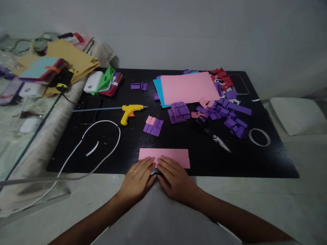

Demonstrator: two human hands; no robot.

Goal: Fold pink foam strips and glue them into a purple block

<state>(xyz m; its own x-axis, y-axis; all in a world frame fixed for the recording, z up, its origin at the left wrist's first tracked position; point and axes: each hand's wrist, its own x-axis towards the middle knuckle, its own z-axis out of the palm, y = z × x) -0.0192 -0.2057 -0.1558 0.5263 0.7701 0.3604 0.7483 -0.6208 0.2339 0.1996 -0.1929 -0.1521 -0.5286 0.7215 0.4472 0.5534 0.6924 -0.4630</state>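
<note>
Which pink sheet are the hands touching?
The narrow pink strip under the left hand and right hand; the larger pink sheet lies farther back, untouched, over blue paper.

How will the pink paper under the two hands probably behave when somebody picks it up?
The pink paper is probably light, since it looks thin. Being long and narrow, it may bend if lifted by one end. It could slide on the slightly shiny table once the left hand and right hand lift off.

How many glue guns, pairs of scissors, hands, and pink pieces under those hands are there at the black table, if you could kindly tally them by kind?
Glue gun: 1
Scissors: 1 pair
Pink piece under the hands: 1
Hands: 2, left hand and right hand
Total: 5
</note>
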